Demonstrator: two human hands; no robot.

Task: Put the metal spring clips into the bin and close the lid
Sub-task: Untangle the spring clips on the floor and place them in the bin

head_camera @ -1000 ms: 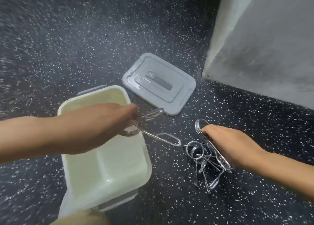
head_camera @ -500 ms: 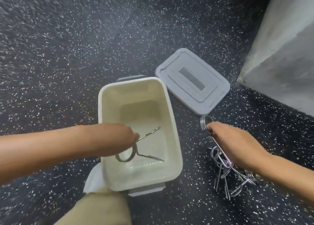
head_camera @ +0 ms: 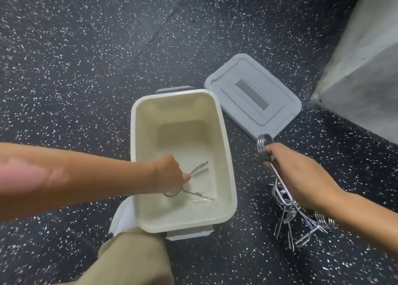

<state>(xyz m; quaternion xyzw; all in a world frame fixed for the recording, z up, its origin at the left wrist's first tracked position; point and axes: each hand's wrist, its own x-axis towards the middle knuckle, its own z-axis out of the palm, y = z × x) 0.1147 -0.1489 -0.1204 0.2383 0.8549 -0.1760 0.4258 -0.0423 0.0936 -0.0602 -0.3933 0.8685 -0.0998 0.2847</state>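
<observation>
A cream plastic bin stands open on the speckled floor. My left hand reaches down inside it, fingers closed on one metal spring clip whose two arms spread over the bin's bottom. The grey lid lies flat on the floor, just beyond the bin's far right corner. My right hand is to the right of the bin, closed on another spring clip whose coil sticks out above the thumb. Below that hand lies a tangled pile of clips.
A grey concrete block or wall rises at the upper right. My knee in tan trousers and a white shoe press against the bin's near left corner. Dark speckled floor surrounds everything.
My left hand has carried its clip from over the bin's rim down to the bin's bottom. My right hand has kept its grip on a clip by the pile. The view has shifted left.
</observation>
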